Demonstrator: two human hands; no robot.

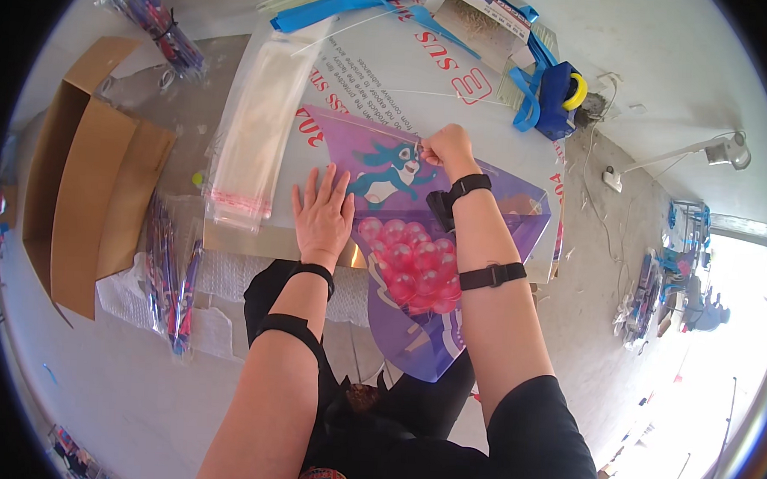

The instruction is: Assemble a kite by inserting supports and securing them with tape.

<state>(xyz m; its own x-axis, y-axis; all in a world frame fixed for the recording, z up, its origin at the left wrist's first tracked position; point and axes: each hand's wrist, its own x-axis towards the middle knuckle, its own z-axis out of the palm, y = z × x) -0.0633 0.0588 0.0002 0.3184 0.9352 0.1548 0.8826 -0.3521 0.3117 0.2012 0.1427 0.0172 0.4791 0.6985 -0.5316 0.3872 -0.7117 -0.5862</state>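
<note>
A purple kite of thin printed sheet lies over the table and hangs past its front edge toward my lap. It bears a blue cartoon animal and a cluster of pink balloons. My left hand rests flat with fingers spread, at the left side of the kite near the table's front edge. My right hand is closed at the kite's upper edge, beside the animal's head. A thin pale line runs along that edge to my fingers. What exactly lies between the fingertips is too small to make out.
Left on the table lies a stack of clear plastic sleeves. Beyond are blue strapping, a small open box and a blue tape dispenser. An open cardboard carton and wrapped bundles stand left of the table.
</note>
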